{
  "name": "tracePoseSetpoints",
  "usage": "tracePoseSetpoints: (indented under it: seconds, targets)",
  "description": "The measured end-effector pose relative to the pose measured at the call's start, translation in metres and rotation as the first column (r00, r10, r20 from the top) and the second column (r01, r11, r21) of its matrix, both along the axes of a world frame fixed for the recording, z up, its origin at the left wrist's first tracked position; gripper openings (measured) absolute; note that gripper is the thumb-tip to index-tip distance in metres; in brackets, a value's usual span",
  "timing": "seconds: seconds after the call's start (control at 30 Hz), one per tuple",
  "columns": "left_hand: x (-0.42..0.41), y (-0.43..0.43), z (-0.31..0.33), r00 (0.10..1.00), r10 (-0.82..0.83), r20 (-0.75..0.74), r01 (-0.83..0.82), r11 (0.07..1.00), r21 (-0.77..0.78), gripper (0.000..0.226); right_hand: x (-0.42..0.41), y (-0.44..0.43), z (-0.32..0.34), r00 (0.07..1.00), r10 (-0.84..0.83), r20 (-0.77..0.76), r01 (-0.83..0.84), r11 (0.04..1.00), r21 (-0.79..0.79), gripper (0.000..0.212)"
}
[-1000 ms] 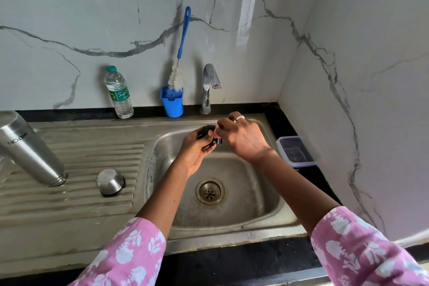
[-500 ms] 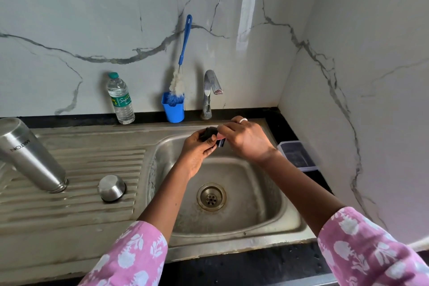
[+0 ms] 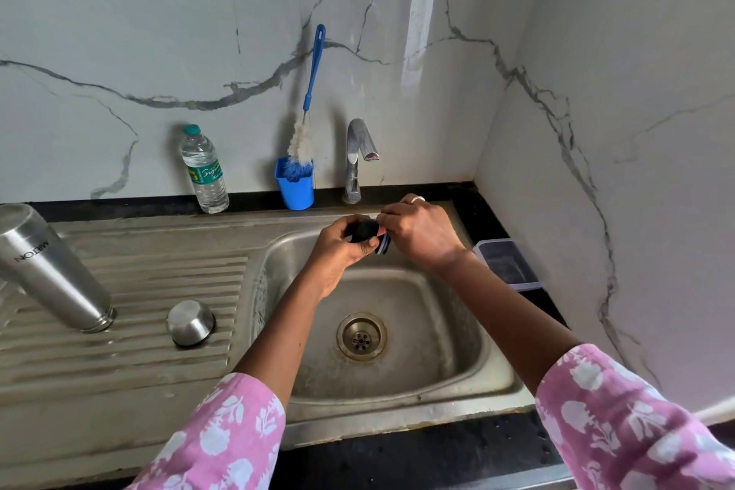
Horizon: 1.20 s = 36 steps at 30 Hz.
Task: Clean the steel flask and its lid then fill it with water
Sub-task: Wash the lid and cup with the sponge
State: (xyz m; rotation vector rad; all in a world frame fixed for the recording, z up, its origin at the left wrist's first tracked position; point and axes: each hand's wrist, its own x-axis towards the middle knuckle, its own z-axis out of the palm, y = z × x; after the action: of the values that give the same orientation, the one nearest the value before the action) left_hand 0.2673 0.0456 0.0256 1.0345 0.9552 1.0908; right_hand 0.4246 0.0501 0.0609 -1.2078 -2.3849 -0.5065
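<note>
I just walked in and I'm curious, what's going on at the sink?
A person in pink flowered sleeves is working on a small black lid piece over the sink. Their left grip holds it and their right grip pinches its end. The steel flask stands upside down on the draining board, with a round steel cap beside it. No water shows at the tap, and the bottle brush sits in its blue cup, so the flask isn't filled yet.

The brand name MILTON is seen printed upside down on the steel flask [image 3: 51, 270], and a script word beginning "Sign" can be partly read on the water bottle's [image 3: 205, 171] green label.
</note>
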Motion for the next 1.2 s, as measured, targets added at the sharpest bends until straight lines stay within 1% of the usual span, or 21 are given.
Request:
tracePoseSetpoints:
  seconds: [0.1, 0.2, 0.3, 0.37, 0.47, 0.57, 0.67, 0.73, 0.8, 0.87, 0.93, 1.0, 1.03, 1.07, 1.1, 1.13, 1.2]
  targets:
    - [-0.003, 0.0, 0.001, 0.999, -0.027, 0.029, 0.027, 1.0, 0.002, 0.043, -0.004, 0.0, 0.001, 0.996, -0.088, -0.029, 0.085, 0.993, -0.077, 0.007]
    - [-0.004, 0.0, 0.001, 0.997, -0.062, 0.05, 0.061, 0.998, 0.018, 0.049, -0.006, 0.001, 0.005, 0.978, -0.204, -0.04, 0.19, 0.955, -0.226, 0.02]
    - [-0.006, 0.001, 0.001, 0.993, -0.085, 0.077, 0.083, 0.996, 0.026, 0.056, -0.007, 0.003, 0.008, 0.966, -0.248, -0.071, 0.213, 0.923, -0.321, 0.026]
    - [-0.007, 0.002, 0.001, 0.993, -0.07, 0.094, 0.068, 0.997, 0.026, 0.057, -0.007, 0.001, 0.011, 0.981, -0.177, -0.084, 0.148, 0.95, -0.276, 0.026]
    - [-0.005, 0.003, 0.003, 0.996, -0.001, 0.089, -0.001, 1.0, 0.022, 0.052, -0.004, -0.004, 0.011, 0.995, 0.018, -0.099, -0.026, 0.997, -0.078, 0.022]
    - [-0.001, 0.003, 0.007, 0.999, 0.031, 0.025, -0.032, 0.999, 0.03, 0.049, 0.0, -0.005, 0.006, 0.994, 0.105, -0.012, -0.104, 0.993, 0.051, 0.016]
    - [0.001, 0.002, 0.006, 0.996, 0.04, -0.075, -0.035, 0.997, 0.067, 0.047, 0.007, -0.003, -0.002, 0.974, 0.208, 0.092, -0.217, 0.971, 0.104, 0.023]
    - [0.001, 0.001, 0.003, 0.993, 0.044, -0.105, -0.038, 0.998, 0.057, 0.045, 0.011, 0.0, -0.006, 0.961, 0.253, 0.114, -0.265, 0.959, 0.103, 0.023]
    - [0.001, 0.0, 0.001, 0.995, 0.035, -0.097, -0.031, 0.999, 0.039, 0.043, 0.011, 0.0, -0.006, 0.969, 0.236, 0.078, -0.243, 0.965, 0.097, 0.023]
    - [0.001, -0.001, 0.0, 0.996, 0.015, -0.086, -0.012, 0.999, 0.046, 0.042, 0.01, -0.001, -0.003, 0.987, 0.161, 0.0, -0.16, 0.984, 0.073, 0.019]
    - [0.001, -0.001, 0.0, 0.997, -0.007, -0.08, 0.012, 0.998, 0.062, 0.045, 0.009, -0.002, 0.003, 0.994, 0.065, -0.084, -0.062, 0.997, 0.037, 0.014]
    - [0.0, -0.001, 0.002, 0.995, -0.032, -0.094, 0.04, 0.996, 0.08, 0.05, 0.006, 0.0, 0.004, 0.99, -0.072, -0.118, 0.061, 0.994, -0.096, 0.012]
    - [-0.001, -0.002, 0.002, 0.994, -0.042, -0.102, 0.051, 0.995, 0.089, 0.051, 0.005, 0.003, 0.003, 0.982, -0.158, -0.108, 0.135, 0.972, -0.191, 0.014]
    - [-0.001, -0.002, 0.002, 0.993, -0.048, -0.104, 0.057, 0.994, 0.094, 0.052, 0.004, 0.006, 0.001, 0.971, -0.22, -0.093, 0.191, 0.949, -0.251, 0.018]
    - [-0.002, -0.002, 0.002, 0.994, -0.044, -0.104, 0.053, 0.994, 0.091, 0.052, 0.005, 0.007, 0.0, 0.968, -0.224, -0.11, 0.189, 0.946, -0.262, 0.02]
    - [-0.001, -0.002, 0.002, 0.994, -0.031, -0.101, 0.04, 0.996, 0.083, 0.051, 0.005, 0.006, 0.001, 0.972, -0.184, -0.147, 0.146, 0.96, -0.239, 0.021]
    - [0.0, -0.002, 0.002, 0.994, 0.012, -0.112, -0.004, 0.997, 0.071, 0.048, 0.006, 0.001, 0.0, 0.984, -0.039, -0.176, 0.018, 0.993, -0.116, 0.02]
